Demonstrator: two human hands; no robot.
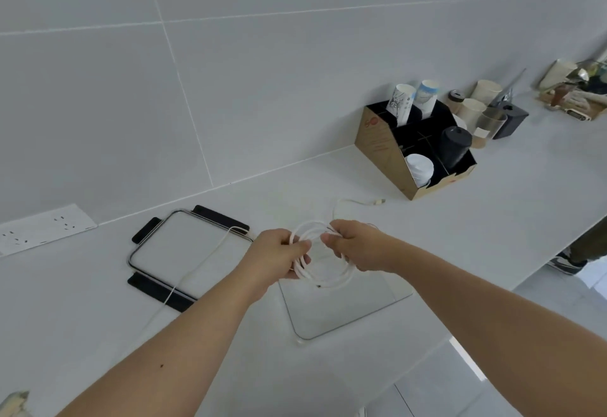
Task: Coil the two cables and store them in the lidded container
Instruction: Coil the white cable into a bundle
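Note:
A white cable (323,277) is wound into several loops and held between both hands above the counter. My left hand (279,254) grips the coil's left side. My right hand (356,244) pinches its upper right side. The cable's free end with its plug (379,201) trails on the counter behind my hands. A second white cable (210,254) lies loose across the lid (157,246), which has black clips and rests flat at the left. The clear container (345,311) sits open on the counter right under the coil.
A cardboard organiser (387,154) with cups and lids stands at the back right, with more cups and jars (483,108) behind it. A wall socket panel (42,228) is at the far left. The counter edge runs along the right, where a person's shoe (566,264) shows on the floor.

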